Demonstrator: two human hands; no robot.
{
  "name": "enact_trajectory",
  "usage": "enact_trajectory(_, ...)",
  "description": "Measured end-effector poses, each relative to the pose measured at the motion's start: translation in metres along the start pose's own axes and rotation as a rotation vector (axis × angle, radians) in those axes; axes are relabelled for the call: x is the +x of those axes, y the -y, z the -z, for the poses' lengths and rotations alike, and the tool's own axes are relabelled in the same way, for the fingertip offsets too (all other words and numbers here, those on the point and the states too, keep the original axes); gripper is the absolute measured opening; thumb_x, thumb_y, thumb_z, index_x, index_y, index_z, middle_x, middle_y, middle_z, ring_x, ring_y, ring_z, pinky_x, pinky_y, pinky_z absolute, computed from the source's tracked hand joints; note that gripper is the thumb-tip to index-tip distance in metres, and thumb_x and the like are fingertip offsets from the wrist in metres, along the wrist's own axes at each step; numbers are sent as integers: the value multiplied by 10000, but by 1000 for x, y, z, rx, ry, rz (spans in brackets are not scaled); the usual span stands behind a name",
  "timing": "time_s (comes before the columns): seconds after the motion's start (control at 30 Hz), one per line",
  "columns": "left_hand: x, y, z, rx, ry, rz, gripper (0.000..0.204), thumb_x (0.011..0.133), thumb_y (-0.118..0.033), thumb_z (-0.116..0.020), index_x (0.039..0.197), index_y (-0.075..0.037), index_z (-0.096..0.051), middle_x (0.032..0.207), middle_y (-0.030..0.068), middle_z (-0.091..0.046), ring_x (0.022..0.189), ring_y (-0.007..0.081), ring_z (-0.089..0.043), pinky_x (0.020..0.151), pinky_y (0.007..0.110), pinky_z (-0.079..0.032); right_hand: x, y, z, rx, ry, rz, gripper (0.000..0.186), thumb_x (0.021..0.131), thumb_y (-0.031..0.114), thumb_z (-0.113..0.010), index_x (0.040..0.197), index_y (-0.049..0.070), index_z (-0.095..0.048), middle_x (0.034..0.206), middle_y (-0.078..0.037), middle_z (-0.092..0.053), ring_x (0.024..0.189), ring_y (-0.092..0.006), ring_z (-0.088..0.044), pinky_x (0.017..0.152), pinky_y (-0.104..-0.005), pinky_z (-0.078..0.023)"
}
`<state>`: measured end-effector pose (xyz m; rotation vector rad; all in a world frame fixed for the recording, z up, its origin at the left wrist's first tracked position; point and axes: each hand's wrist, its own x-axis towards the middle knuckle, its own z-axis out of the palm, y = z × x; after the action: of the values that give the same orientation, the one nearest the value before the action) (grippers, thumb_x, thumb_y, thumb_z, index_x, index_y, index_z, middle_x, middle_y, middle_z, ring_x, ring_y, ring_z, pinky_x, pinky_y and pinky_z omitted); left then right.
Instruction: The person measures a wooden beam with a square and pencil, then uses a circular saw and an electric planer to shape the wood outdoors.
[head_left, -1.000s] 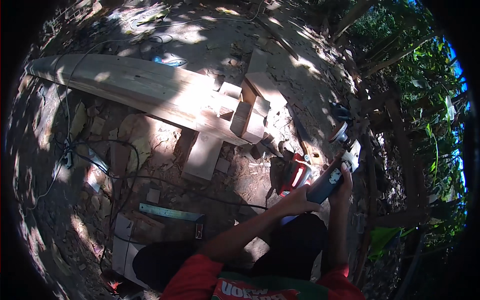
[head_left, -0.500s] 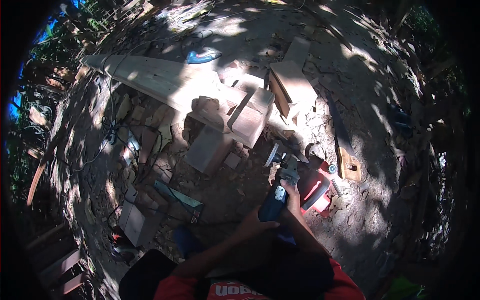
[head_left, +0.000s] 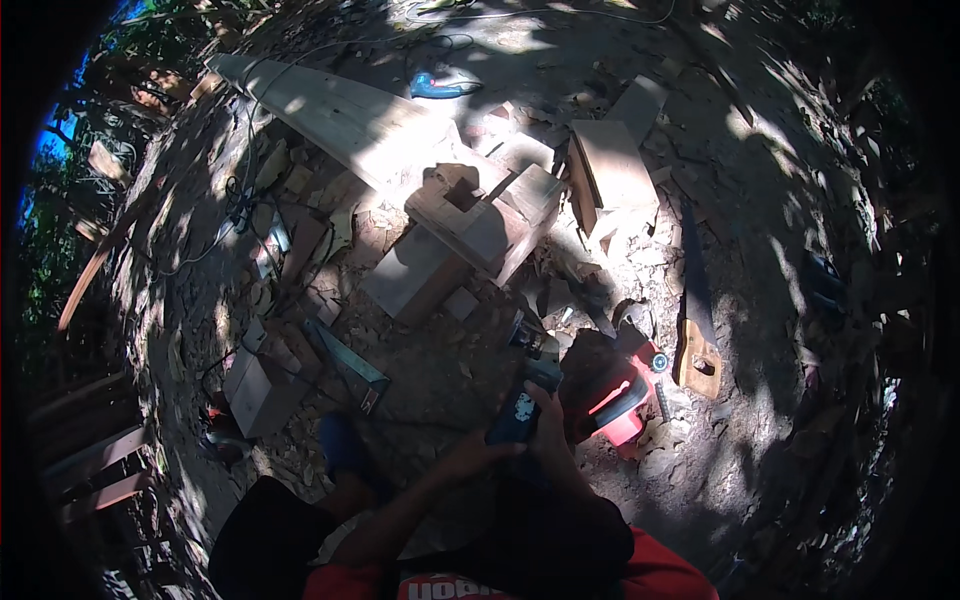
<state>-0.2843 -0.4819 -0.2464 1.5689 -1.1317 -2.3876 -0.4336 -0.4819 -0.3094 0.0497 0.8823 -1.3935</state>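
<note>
Both my hands are closed around a blue angle grinder (head_left: 512, 415) held low in front of my body. The fingers of my left hand (head_left: 478, 455) wrap the rear of its body. My right hand (head_left: 550, 430) grips it further forward, near the metal head. The grinder's disc end (head_left: 524, 328) points away from me, in shade and hard to make out. Beyond it lies a long, tapering wooden beam (head_left: 370, 130) with a notched near end. That end rests by a short wooden block (head_left: 415, 275), apart from the grinder.
A red power tool (head_left: 622, 412) lies right of the grinder, beside a wooden-handled handsaw (head_left: 700, 360). Left are a try square (head_left: 350, 368) and a wood block (head_left: 262, 390). Farther off are a blue power tool (head_left: 440, 86), a wooden plank (head_left: 615, 165), cords and wood chips.
The grinder, held in both hands, has come down and left, closer to my body. The whole view has shifted, so the beam and the ground things appear displaced.
</note>
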Motion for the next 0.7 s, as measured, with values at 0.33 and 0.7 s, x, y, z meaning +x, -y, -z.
enact_trajectory(0.33,15,-3,-25,-345,152,-142,588,830,-331,-728,1281,-15,-520,945,74,-642,813,163,-635,739,309,-524,-31,30,9,-168,-108,36,396,878,280,-675,1124,18,-507,849,-143,-643,742,-263,-677,628,-389,-584)
enact_trajectory(0.7,44,49,-25,-285,399,-97,765,709,-462,-799,1221,53,-561,1108,150,-630,952,203,-620,813,317,-492,-81,15,-27,-284,-317,58,520,856,494,-654,1057,17,-603,890,-125,-674,773,-262,-677,701,-402,-572)
